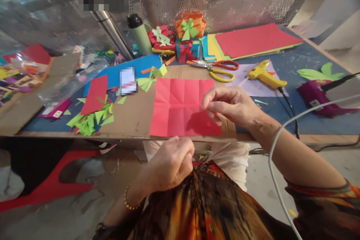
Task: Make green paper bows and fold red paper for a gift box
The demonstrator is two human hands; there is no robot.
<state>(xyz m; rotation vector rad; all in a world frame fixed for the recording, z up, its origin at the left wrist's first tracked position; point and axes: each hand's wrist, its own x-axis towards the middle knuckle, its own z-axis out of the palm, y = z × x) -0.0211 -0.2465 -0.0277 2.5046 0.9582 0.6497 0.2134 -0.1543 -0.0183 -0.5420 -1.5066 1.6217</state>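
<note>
A square red paper sheet [177, 120] with a grid of fold creases lies unfolded on a piece of brown cardboard [126, 114]. Above its right side hovers my right hand [232, 107], fingers curled in and thumb close to the index fingertip; nothing shows between them. Its shadow falls on the paper. My left hand [173, 163] is closed in a fist over my lap, just in front of the table edge, and I see nothing in it. Beyond the sheet are red-handled scissors [227, 65] and yellow-handled scissors [223, 76].
A yellow glue gun [264, 75] and a purple glue gun [317, 97] with cords lie at right. Green paper scraps [90, 120] are at left. Behind stand a bottle [139, 35], paper gift boxes [189, 26] and stacked coloured sheets [255, 41]. A white cable [272, 146] crosses my right forearm.
</note>
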